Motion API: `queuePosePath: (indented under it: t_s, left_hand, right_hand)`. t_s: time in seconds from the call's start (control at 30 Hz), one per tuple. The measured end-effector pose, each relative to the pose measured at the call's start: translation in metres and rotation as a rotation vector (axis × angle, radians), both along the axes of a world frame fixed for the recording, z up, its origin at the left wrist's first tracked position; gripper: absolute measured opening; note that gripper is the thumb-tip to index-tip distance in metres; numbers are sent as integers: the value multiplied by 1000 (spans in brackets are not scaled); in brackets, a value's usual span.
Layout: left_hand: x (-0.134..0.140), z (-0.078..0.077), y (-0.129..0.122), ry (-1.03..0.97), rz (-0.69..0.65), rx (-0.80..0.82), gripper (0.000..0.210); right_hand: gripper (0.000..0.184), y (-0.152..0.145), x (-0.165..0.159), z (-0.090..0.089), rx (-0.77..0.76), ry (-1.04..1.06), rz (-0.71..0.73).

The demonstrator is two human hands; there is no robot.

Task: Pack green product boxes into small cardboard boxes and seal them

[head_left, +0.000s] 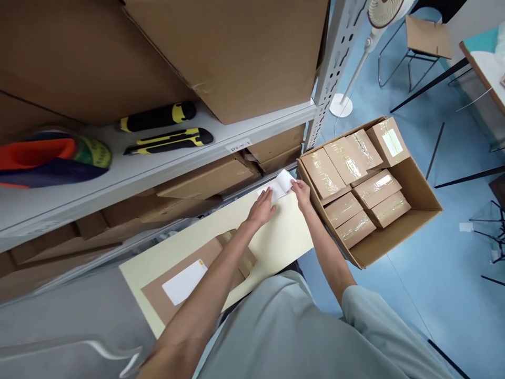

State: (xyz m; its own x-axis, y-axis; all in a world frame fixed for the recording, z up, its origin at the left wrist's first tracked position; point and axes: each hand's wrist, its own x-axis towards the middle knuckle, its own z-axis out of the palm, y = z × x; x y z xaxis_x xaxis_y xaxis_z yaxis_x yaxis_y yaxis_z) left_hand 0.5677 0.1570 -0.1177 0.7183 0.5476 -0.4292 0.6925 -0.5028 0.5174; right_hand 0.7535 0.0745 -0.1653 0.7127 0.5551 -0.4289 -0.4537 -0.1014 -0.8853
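At the far end of a pale yellow board (284, 231), a roll of white labels (284, 180) lies partly unrolled. My right hand (302, 193) pinches the roll's right edge between thumb and fingers. Flat and with fingers stretched out, my left hand (261, 211) rests on the board, its fingertips at the unrolled strip. Nearer to me, partly under my left forearm, is a brown cardboard box (221, 252) with clear tape and a white label (184, 282) on its top.
To the right stands a large open carton (398, 237) holding several taped small boxes (347, 158). On the metal shelf (260, 129) lie two utility knives (169, 141) and a tape dispenser (51, 158). A white fan (341, 105) and a chair (428, 37) stand beyond.
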Motion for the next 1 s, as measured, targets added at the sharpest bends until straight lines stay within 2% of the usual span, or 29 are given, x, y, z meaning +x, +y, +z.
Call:
queuePosePath:
  t_s: [0.13, 0.27, 0.43, 0.63, 0.8, 1.0]
  left_hand:
    - [39, -4, 7, 88, -132, 15, 80]
    - [60, -17, 10, 209, -199, 24, 78]
    - [63, -31, 16, 239, -235, 81, 80]
    - [69, -31, 19, 259, -222, 51, 74]
    - [70, -34, 20, 298, -301, 99, 83]
    - [69, -34, 22, 248, -259, 41, 87]
  right_hand:
    - [35, -19, 8, 1, -119, 28, -18]
    - [38, -33, -1, -8, -188, 80, -45]
    - [35, -44, -6, -23, -193, 123, -69]
    - [39, -53, -8, -33, -247, 168, -129]
    - [38, -63, -18, -29, -249, 208, -207]
    - [40, -81, -48, -13, -289, 164, -388]
